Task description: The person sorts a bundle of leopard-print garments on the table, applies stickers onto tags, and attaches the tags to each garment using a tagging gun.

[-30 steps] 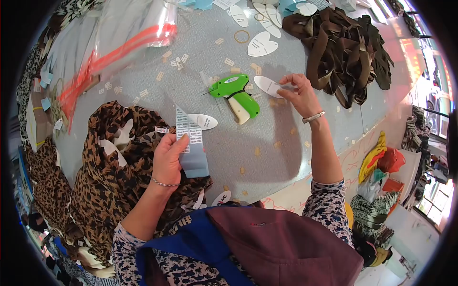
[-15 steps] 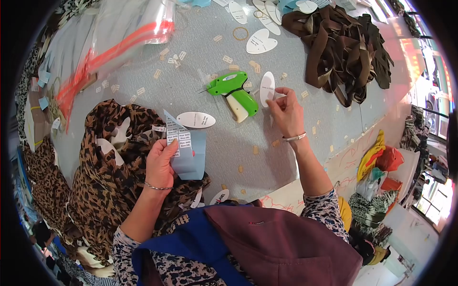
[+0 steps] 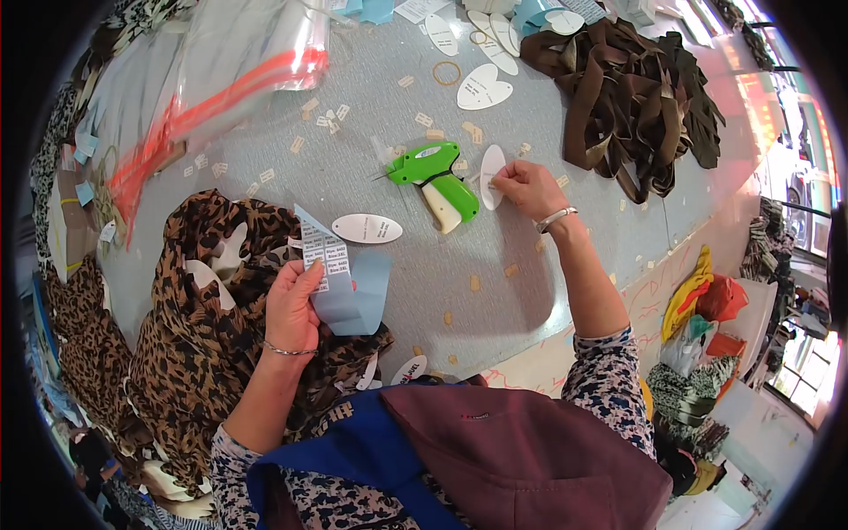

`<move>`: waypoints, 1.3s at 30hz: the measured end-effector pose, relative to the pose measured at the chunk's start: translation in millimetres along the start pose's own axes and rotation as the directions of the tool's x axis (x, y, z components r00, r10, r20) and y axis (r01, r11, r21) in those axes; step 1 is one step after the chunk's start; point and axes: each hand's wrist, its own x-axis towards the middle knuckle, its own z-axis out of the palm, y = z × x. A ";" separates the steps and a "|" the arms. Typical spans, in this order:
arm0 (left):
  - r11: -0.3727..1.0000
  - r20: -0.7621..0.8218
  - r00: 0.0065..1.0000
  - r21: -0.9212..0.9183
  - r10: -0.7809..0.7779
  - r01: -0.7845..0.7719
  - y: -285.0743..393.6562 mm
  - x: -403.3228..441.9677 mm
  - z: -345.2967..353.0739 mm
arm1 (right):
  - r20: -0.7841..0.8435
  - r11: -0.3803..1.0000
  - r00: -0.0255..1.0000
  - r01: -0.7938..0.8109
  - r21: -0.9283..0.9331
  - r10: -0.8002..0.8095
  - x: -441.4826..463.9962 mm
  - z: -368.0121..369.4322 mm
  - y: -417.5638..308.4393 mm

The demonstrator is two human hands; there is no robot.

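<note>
My left hand [image 3: 294, 305] grips a strip of printed size stickers [image 3: 325, 256] on curled blue backing paper [image 3: 367, 296], thumb across the labels. My right hand [image 3: 528, 190] is closed in a pinch, its fingertips over a white oval hang tag [image 3: 492, 168] on the table; whatever small thing is between them is hidden. Left of that tag lies a green tagging gun [image 3: 452, 190] with a cream trigger and a needle pointing left. Another oval hang tag [image 3: 367, 228] with printed text lies just beyond the stickers. Leopard-print fabric [image 3: 194, 327] is heaped beside my left forearm.
A pile of dark brown straps [image 3: 627, 97] lies at the far right of the table [image 3: 424, 291]. Clear plastic bags with red edges [image 3: 212, 79] are at the far left. More hang tags [image 3: 484, 86], a rubber band [image 3: 446, 73] and several small paper slips [image 3: 424, 119] are scattered about.
My right hand has shifted slightly, and its fingertips now cover the lower right part of the oval tag. The left hand still holds the stickers; the backing paper has curled outward a little.
</note>
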 end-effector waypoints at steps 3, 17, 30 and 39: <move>1.000 -0.015 1.000 0.015 0.017 -0.017 16.3 10.7 -4.0 | -0.005 0.999 1.000 -0.003 -0.043 0.003 1.5 3.0 -2.0; 0.869 0.076 0.889 0.190 0.451 -0.457 223.2 98.9 63.3 | -0.412 0.949 0.886 0.088 -0.304 -0.214 -19.2 27.7 -19.7; 0.938 0.247 0.907 -0.028 0.342 -0.347 217.7 160.6 147.7 | -0.498 0.988 0.854 0.118 -0.098 -0.151 -26.3 51.3 -19.0; 0.799 0.314 0.902 0.437 0.295 -0.413 143.0 136.6 115.7 | -0.424 0.597 0.904 0.311 0.739 0.054 -44.8 29.0 -40.6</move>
